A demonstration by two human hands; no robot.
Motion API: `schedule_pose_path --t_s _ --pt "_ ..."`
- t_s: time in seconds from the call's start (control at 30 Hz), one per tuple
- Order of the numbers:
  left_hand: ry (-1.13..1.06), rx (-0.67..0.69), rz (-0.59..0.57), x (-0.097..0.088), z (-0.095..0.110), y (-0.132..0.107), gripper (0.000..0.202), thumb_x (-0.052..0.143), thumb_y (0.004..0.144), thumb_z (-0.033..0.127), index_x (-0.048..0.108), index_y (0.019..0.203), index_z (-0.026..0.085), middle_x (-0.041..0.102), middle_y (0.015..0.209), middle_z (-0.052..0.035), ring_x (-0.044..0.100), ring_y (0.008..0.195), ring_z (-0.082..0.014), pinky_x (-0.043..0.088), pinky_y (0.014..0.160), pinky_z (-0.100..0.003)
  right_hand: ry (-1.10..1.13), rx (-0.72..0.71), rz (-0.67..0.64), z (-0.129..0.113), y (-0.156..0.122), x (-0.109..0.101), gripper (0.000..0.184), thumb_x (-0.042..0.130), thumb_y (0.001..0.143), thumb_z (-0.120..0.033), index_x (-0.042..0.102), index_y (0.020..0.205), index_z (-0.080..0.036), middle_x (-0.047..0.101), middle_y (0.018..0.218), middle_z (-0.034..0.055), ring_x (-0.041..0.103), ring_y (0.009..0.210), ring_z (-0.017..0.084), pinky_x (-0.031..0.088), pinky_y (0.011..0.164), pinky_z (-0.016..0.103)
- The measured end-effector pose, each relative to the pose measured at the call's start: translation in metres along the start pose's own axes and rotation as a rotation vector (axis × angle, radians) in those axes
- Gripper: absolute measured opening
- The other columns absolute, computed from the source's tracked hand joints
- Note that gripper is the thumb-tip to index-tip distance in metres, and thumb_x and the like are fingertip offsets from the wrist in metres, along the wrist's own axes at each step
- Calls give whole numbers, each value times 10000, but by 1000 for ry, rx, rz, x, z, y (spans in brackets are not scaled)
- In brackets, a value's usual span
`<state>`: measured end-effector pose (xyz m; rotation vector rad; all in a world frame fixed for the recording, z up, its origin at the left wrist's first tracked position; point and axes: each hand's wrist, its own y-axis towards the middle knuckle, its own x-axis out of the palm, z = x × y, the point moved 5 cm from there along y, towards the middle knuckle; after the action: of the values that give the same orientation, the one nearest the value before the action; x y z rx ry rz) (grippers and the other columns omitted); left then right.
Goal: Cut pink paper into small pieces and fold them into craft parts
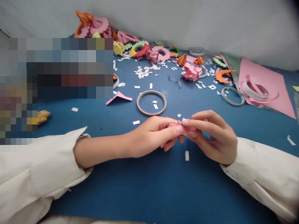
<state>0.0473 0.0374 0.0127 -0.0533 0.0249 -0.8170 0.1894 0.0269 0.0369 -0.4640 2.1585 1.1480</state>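
My left hand [151,135] pinches a small folded piece of pink paper [187,130] between thumb and fingers. From the other side, my right hand [215,135] grips the same paper with its fingertips. A tiny white paper bit [184,120] shows at the paper's top edge, by my right index finger. Much of the pink paper is hidden behind my fingers. Just beyond my hands lies a roll of narrow tape [138,104], flat on the blue table [149,186]. A folded pink strip [119,97] rests to its left.
White scraps [143,72] are scattered over the table. Toothed paper rings [161,53] and folded pieces crowd the back. At right are a pink sheet [275,84], a wide tape roll [254,92] and another roll [233,95]. Pixel blocks cover the left side.
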Motion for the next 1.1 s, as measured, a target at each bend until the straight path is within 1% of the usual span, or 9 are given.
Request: schedule_pose_path --t_s 0.13,0.23,0.3,0.43,0.57,0.63,0.73,0.9,1.1 --pt "-49 17 -27 -1 2 1 281 328 936 203 576 824 131 522 579 21 489 571 -95 405 580 -209 30 26 34 0 0 -3 337 579 828 -95 594 1135 -233 507 947 53 539 739 94 510 585 228" --pt "-45 -10 -3 -1 -1 2 233 398 936 241 563 806 143 508 577 39 480 565 -82 388 561 -194 31 4 32 -2 -1 -4 350 579 815 -59 606 1120 -230 511 972 64 556 791 106 520 616 234" --pt "-16 -22 1 1 -2 2 215 438 935 266 553 793 153 492 570 55 467 554 -71 374 550 -183 17 3 48 -2 -1 -4 306 598 807 -67 621 1068 -224 525 951 58 557 781 106 523 640 245" --pt "36 -17 21 2 -2 1 237 424 944 254 535 759 156 494 565 61 473 557 -66 381 559 -174 94 76 82 3 -3 -5 177 626 805 -128 621 964 -206 515 907 50 538 730 101 495 584 244" --pt "20 -17 19 1 -2 2 223 418 940 218 550 774 148 502 550 63 469 541 -57 372 543 -159 151 159 70 10 -2 -3 29 600 837 -171 606 857 -191 520 864 41 536 764 109 489 618 245" --pt "-10 -32 22 1 -3 2 222 416 936 208 551 771 144 501 544 63 463 529 -51 367 530 -150 185 201 60 12 0 -3 23 588 848 -187 605 832 -183 518 859 42 537 779 112 492 630 244" --pt "-45 -70 26 1 -4 1 222 417 929 205 541 757 142 499 538 63 470 520 -45 376 521 -137 290 286 18 17 2 0 70 573 859 -203 599 801 -176 501 844 43 527 759 105 486 606 234" --pt "-18 -106 27 1 -5 2 233 418 931 211 576 783 126 512 555 55 476 516 -34 389 508 -113 482 487 -137 28 3 8 208 572 864 -268 563 684 -164 454 795 41 477 737 100 449 573 211" --pt "7 -116 24 1 -4 2 233 419 939 213 615 856 119 518 566 53 479 534 -31 392 511 -100 511 488 -189 27 1 9 203 582 853 -276 558 680 -175 460 829 57 471 853 136 466 656 234"
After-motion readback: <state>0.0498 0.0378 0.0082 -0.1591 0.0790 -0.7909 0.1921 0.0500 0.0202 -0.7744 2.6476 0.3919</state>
